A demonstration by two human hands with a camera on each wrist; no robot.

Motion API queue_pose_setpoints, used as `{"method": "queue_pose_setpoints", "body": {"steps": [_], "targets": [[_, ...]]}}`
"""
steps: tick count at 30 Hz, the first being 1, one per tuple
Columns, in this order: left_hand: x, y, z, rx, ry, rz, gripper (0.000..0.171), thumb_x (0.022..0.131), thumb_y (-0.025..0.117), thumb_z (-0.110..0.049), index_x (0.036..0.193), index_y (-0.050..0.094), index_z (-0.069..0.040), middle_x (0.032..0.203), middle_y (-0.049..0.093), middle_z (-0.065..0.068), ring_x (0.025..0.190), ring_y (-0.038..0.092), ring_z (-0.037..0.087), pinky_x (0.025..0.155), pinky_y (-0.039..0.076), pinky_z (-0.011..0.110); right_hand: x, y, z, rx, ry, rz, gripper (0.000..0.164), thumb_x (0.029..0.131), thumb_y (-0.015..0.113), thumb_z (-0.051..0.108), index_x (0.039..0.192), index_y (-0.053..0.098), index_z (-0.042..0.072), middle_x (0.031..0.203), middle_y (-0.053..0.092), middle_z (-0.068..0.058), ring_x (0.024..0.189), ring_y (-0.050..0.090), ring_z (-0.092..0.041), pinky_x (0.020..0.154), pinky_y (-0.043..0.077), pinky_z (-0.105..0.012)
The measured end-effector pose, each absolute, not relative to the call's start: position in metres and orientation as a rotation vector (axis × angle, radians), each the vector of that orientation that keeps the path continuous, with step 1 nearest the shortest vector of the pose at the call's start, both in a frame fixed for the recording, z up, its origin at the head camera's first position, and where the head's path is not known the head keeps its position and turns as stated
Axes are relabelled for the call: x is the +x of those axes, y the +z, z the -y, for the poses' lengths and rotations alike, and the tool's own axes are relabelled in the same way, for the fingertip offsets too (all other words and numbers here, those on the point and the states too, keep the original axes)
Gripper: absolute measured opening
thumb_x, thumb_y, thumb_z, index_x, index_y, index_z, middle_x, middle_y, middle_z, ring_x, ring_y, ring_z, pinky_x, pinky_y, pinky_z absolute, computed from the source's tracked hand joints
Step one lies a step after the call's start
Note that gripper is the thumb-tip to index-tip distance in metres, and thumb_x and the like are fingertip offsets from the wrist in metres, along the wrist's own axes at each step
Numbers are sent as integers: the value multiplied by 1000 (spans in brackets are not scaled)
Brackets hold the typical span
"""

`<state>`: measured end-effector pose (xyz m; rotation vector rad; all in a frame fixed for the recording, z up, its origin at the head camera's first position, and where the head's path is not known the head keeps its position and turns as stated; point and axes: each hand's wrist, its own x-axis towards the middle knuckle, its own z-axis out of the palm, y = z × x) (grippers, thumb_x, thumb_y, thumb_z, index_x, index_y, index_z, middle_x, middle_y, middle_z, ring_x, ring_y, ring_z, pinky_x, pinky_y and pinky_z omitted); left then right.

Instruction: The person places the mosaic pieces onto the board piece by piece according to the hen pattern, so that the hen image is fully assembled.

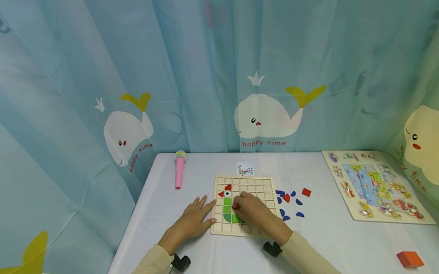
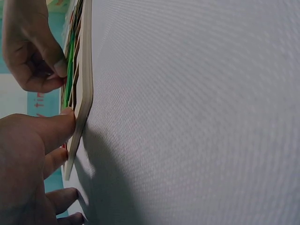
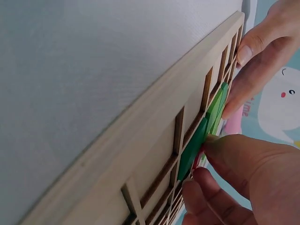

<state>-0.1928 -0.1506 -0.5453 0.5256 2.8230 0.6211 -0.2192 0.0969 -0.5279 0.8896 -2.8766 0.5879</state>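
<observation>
A wooden grid board [image 1: 263, 185] lies on the white table. Green pieces [image 1: 227, 208], red pieces [image 1: 228, 187] and a white eye piece [image 1: 227, 194] fill some squares, forming a bird-like shape. My right hand [image 1: 253, 211] is over the board's middle, its thumb and fingertips pinching a small red piece [image 3: 198, 159] down at the grid beside a dark green piece [image 3: 191, 147]. Most of that red piece is hidden by the fingers. At the board's left edge my left hand [image 1: 192, 219] rests with fingers spread, its thumb [image 2: 61, 125] touching the rim.
Right of the board lie several blue half-round pieces [image 1: 300, 214], a red rounded piece [image 1: 286, 198] and a red square [image 1: 306, 192]. A pattern card [image 1: 244, 169] sits behind it. Farther out are a pink toy microphone [image 1: 179, 171], a picture puzzle board [image 1: 346, 204] and an orange block [image 1: 410, 259].
</observation>
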Motion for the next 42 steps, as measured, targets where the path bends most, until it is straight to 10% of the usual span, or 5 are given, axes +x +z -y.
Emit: {"method": "queue_pose_setpoints", "body": {"steps": [21, 35, 42], "targets": [[-192, -544, 150, 515, 617, -2830, 65, 107, 59, -44, 164, 40, -20, 173, 29, 17, 161, 20, 43, 128, 22, 62, -230, -514, -151, 567, 798, 3054, 10, 95, 76, 8, 105, 73, 8, 103, 65, -5, 95, 62, -21, 90, 58, -44], [-191, -545, 149, 518, 630, -2826, 65, 107, 60, -44, 164, 41, -20, 172, 29, 18, 161, 21, 44, 128, 22, 63, -248, -515, -264, -21, 749, 3149, 51, 97, 71, 13, 141, 53, -7, 141, 45, -38, 122, 48, -53, 101, 49, -67], [-192, -545, 150, 518, 624, -2829, 65, 107, 59, -45, 164, 41, -20, 172, 29, 18, 161, 20, 44, 128, 22, 63, -254, -525, -291, -32, 817, 3162, 34, 98, 69, 6, 125, 58, -12, 117, 55, -33, 103, 56, -44, 92, 52, -59]]}}
